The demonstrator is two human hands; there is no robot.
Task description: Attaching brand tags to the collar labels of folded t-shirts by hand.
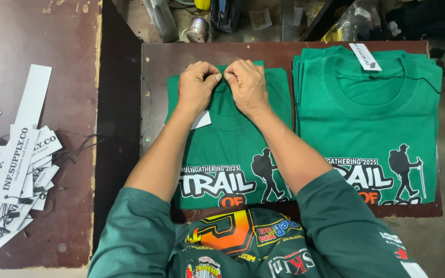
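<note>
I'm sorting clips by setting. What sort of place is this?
Probably a garment printing or packing workshop. Both hands, left hand and right hand, pinch the collar of a green printed shirt beside a stack of matching shirts, with a pile of paper tags on the side table.

A white rectangular hang tag lies at the collar of the right green shirt stack. A second white tag shows beneath the left wrist. Loose white tags with black strings are piled on the left desk.
</note>
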